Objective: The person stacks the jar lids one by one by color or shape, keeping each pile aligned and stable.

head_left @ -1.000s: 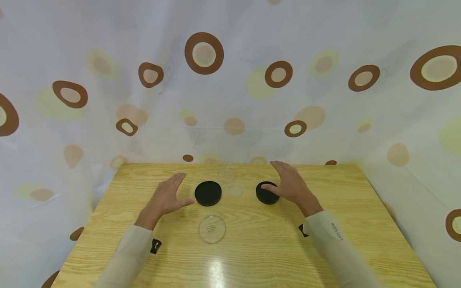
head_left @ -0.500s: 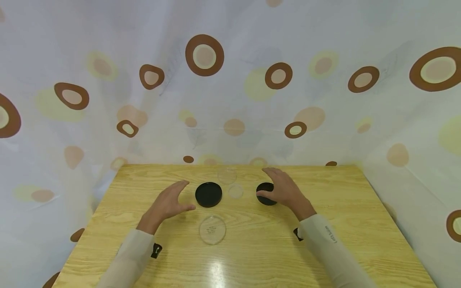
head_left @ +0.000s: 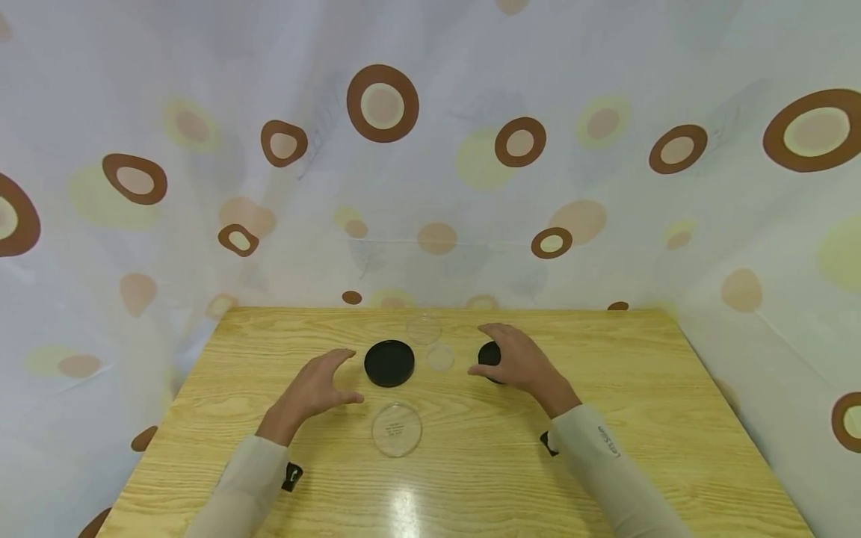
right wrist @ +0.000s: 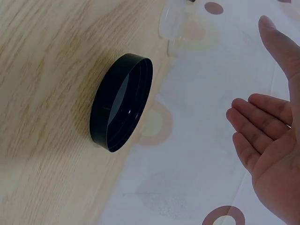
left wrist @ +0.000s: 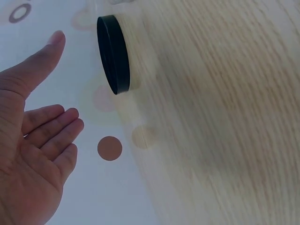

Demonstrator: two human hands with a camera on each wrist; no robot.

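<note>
My left hand [head_left: 311,387] hovers left of a shallow black round lid [head_left: 389,364], thumb apart from the fingers and nothing held. Over a second black round lid [head_left: 489,354] is my right hand [head_left: 519,360], which hides part of it from the head camera. The right wrist view shows that this lid [right wrist: 105,101] lies on the table with its hollow, rimmed side up, apart from the right fingers [right wrist: 255,124]. The left wrist view likewise has a gap between the left fingers [left wrist: 56,131] and the nearer black lid [left wrist: 115,54].
A clear round dish or lid with small print [head_left: 397,430] lies in front of the left black lid. Between the black lids are a small clear disc [head_left: 440,357] and a larger clear disc [head_left: 424,329] behind it. A patterned curtain [head_left: 437,187] rises beyond the wooden table [head_left: 639,418].
My right hand has moved left and a little nearer to me, covering more of its black lid. The left hand has come slightly nearer to me. The lids and discs stay put.
</note>
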